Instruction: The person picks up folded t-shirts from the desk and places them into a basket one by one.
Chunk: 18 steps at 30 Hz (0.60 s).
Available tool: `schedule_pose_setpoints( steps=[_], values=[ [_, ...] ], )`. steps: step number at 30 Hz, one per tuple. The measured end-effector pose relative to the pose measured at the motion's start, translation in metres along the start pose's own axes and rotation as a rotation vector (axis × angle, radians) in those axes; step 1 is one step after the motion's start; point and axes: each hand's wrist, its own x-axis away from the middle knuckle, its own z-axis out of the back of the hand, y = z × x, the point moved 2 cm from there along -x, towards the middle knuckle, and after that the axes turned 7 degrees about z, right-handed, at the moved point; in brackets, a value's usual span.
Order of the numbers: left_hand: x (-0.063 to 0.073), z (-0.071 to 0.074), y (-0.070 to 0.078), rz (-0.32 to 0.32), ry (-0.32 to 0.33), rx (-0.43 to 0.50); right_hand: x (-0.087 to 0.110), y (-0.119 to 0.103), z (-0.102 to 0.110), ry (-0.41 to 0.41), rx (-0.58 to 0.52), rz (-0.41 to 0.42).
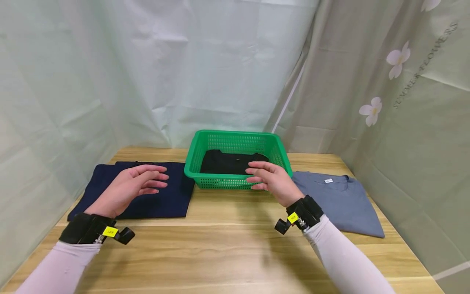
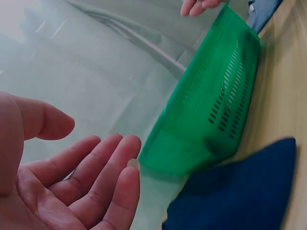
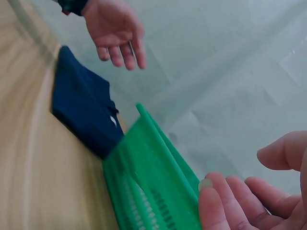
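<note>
Head view: left hand (image 1: 129,185) loose, grasping nothing, over one navy garment (image 1: 165,204); right hand (image 1: 276,182) likewise, near one basket (image 1: 220,182) containing one black shirt (image 1: 224,164); one grey shirt (image 1: 341,208) to its right.

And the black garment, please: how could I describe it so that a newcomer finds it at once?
On the wooden table, find the green basket at the back. Inside it lies the black garment. Only this one is in the basket: the navy garment and the grey garment lie directly on the table.
</note>
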Motion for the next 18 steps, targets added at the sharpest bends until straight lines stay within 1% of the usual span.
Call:
schedule_pose_setpoints(
  steps=[6,10,12,14,15,18],
  values=[
    [0.016,0.014,-0.022,0.000,0.038,-0.017,0.011,0.007,-0.021,-0.062,-0.017,0.001],
    [0.027,0.030,-0.038,-0.017,0.059,-0.002,0.014,0.016,-0.040,-0.107,-0.019,-0.011],
    [0.031,0.039,-0.047,-0.015,0.081,-0.007,0.014,0.022,-0.050,-0.121,-0.016,-0.023],
    [0.036,0.046,-0.054,-0.007,0.110,-0.043,0.014,0.030,-0.060,-0.134,-0.010,-0.042],
    [0.038,0.050,-0.057,-0.001,0.131,-0.075,0.013,0.034,-0.065,-0.141,-0.004,-0.052],
    [0.046,0.059,-0.064,0.031,0.217,-0.212,0.012,0.048,-0.079,-0.159,0.022,-0.078]
  ],
)
